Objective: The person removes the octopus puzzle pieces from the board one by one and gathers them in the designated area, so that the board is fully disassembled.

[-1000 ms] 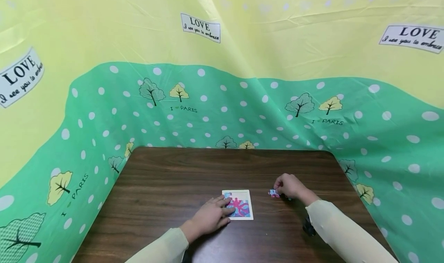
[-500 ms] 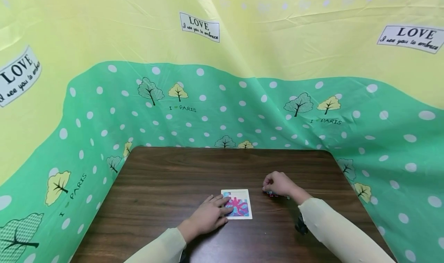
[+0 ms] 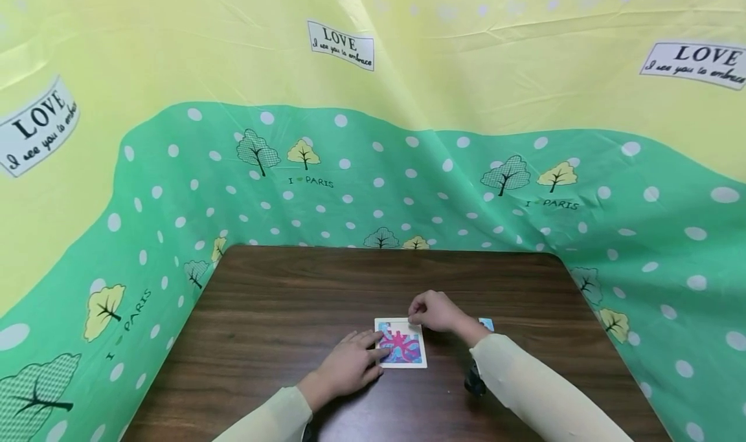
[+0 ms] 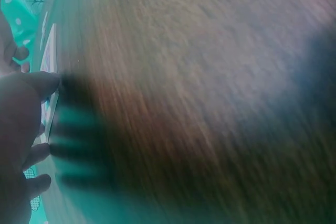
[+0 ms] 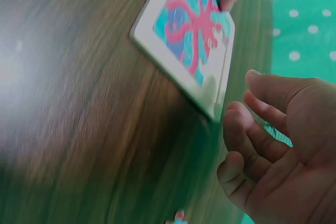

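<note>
A small jigsaw puzzle in a white tray (image 3: 424, 358) lies on the table, showing a pink octopus on blue and purple; a pale bare patch shows along its upper part. My left hand (image 3: 350, 364) rests with fingers spread on the tray's left side. At the tray's upper right corner is my right hand (image 3: 440, 312), thumb and fingers bent close together. In the right wrist view, its fingers (image 5: 239, 124) are curled beside the tray; I cannot tell whether a puzzle piece is between the tips. A blue puzzle piece (image 3: 486, 324) lies beyond the right wrist, partly covered by it.
The dark wood-grain table (image 3: 280, 287) has rounded far corners. Behind and beside it hangs a green and yellow cloth (image 3: 402, 196) with dots, trees and lettering. A black wrist strap (image 3: 474, 380) shows under the right sleeve. The left wrist view is mostly blurred tabletop.
My right hand has moved left from the loose puzzle pieces to the tray's upper right corner. One blue piece now shows behind the wrist. My left hand has stayed on the tray.
</note>
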{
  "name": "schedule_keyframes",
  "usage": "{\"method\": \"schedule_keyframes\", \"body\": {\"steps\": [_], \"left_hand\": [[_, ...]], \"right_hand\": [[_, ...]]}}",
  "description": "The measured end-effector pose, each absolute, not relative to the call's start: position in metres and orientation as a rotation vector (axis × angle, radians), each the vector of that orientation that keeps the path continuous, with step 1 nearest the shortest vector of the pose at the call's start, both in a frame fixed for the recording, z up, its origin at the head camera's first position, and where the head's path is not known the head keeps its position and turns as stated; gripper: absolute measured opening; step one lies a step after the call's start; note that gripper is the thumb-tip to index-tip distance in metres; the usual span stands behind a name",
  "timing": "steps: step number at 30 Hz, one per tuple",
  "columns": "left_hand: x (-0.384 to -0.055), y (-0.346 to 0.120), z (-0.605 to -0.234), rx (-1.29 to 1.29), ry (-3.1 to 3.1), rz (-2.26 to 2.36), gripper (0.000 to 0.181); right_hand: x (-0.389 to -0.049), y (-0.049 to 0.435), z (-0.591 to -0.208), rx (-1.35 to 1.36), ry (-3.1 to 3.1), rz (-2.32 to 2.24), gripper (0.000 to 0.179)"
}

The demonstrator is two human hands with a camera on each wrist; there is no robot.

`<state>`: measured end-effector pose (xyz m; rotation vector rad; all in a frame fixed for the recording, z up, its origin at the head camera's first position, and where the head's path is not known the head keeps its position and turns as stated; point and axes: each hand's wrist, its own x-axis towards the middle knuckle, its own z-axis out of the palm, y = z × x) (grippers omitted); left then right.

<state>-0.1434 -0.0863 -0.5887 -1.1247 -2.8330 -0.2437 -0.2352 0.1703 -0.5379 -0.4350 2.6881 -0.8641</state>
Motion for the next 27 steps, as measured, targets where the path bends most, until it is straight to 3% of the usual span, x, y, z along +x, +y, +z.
{"method": "schedule_keyframes", "body": {"steps": [27], "left_hand": [[-0.137,-0.085,-0.588,-1.190,-2.868,-0.187,0.044]], "right_hand": [[-0.224,0.125,-0.543,-0.503,2.566,-0.954,0.008]]}}
